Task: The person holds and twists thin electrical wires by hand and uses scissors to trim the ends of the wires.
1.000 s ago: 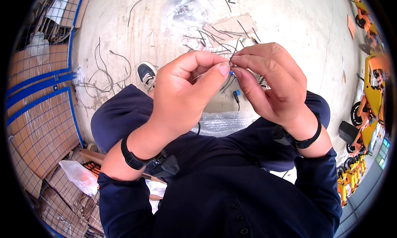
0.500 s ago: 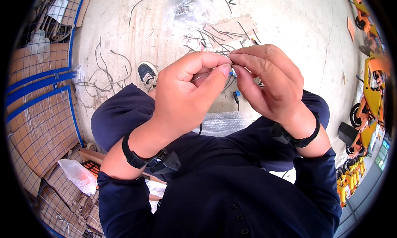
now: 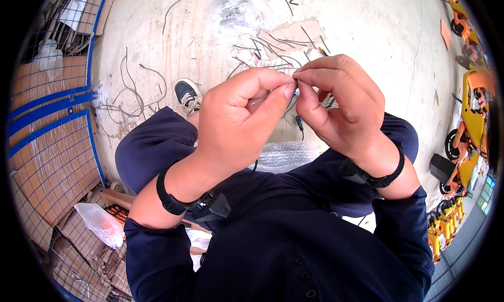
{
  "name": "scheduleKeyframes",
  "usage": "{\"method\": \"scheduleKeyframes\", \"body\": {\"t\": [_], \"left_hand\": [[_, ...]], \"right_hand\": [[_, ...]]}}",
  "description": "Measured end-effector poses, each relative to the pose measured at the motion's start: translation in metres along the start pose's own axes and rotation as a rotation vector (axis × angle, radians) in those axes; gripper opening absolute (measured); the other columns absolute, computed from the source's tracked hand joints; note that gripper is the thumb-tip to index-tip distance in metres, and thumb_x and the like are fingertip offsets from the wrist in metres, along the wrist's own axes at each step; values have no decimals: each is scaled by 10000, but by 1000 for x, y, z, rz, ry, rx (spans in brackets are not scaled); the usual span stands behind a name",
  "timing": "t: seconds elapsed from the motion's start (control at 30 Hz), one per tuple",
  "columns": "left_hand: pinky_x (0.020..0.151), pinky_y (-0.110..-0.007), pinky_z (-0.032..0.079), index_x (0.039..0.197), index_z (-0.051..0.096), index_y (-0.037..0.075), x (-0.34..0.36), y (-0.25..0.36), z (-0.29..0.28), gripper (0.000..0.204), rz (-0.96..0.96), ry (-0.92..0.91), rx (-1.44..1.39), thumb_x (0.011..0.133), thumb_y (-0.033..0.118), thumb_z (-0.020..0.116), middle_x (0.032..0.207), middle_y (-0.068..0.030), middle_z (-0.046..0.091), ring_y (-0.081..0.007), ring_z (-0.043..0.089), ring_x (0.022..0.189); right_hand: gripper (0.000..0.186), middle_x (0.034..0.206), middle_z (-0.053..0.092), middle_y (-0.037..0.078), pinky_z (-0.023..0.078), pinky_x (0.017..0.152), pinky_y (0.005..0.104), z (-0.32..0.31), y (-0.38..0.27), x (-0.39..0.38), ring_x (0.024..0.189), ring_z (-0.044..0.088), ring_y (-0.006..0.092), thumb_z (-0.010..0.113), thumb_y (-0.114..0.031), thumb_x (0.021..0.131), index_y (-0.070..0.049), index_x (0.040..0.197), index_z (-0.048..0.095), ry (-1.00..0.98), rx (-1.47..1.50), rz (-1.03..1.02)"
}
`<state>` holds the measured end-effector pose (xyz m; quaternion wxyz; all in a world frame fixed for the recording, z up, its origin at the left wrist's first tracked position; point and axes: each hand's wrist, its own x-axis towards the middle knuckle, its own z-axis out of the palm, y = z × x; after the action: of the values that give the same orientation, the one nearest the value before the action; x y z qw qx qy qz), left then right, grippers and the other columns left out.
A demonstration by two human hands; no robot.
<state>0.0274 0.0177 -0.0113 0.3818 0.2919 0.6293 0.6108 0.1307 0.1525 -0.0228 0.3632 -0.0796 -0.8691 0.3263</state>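
Note:
My left hand (image 3: 233,118) is closed in a pinch, thumb against forefinger, with a thin dark cable running through it. Part of that cable (image 3: 255,166) shows below the palm, near my lap. Fingertip to fingertip with it, my right hand (image 3: 344,105) pinches too. What lies between its fingertips is too small and too covered to make out. Just below the right fingers is a small blue connector (image 3: 299,122) with a dark lead.
Beyond my hands, cut black cable pieces (image 3: 283,41) lie on and around a cardboard piece (image 3: 311,30). A clear plastic bag (image 3: 239,13) is behind them. Loose cable loops (image 3: 131,100) lie left, beside a blue mesh cage (image 3: 52,100). Yellow-orange wheeled machines (image 3: 472,107) line the right.
My right fingertips have shifted and closed into a tighter pinch against the left ones. The blue and white bit seen between the hands is now mostly hidden.

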Motion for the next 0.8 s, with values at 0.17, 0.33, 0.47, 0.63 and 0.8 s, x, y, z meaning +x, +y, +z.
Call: {"method": "scheduleKeyframes", "body": {"t": [0.17,0.33,0.47,0.63,0.8], "left_hand": [[630,-160,403,997,627,-43,2,-3,-3,135,-73,-56,-70,901,51,612,819,-4,634,-12,524,722],[662,-174,421,1011,628,-43,3,-4,-3,143,-79,-85,-123,904,49,606,858,-23,646,-26,540,757],[633,-170,402,1005,636,-37,3,-4,-3,145,-92,-75,-133,899,59,615,852,-23,647,-18,516,723],[495,-165,299,994,647,-32,4,3,-4,164,-174,-65,-156,891,95,631,728,24,598,9,405,563],[452,-167,232,986,650,-24,-3,3,0,163,-165,-46,-153,888,104,630,673,47,559,15,333,505]], "right_hand": [[75,836,642,95,472,525,188,-11,-7,0,653,591,93,638,54,777,25,841,612,-139,170,230],[48,859,637,94,478,539,185,-14,-8,0,670,581,79,615,42,807,27,851,604,-162,271,368],[52,864,635,92,478,540,178,-14,-5,1,674,574,72,606,40,818,25,867,600,-147,261,385],[38,870,637,85,479,526,180,-15,-5,3,691,573,63,595,28,837,20,874,601,-140,269,455],[54,825,665,30,468,533,164,-27,13,16,664,580,31,625,-37,836,2,862,651,84,270,620]]}}
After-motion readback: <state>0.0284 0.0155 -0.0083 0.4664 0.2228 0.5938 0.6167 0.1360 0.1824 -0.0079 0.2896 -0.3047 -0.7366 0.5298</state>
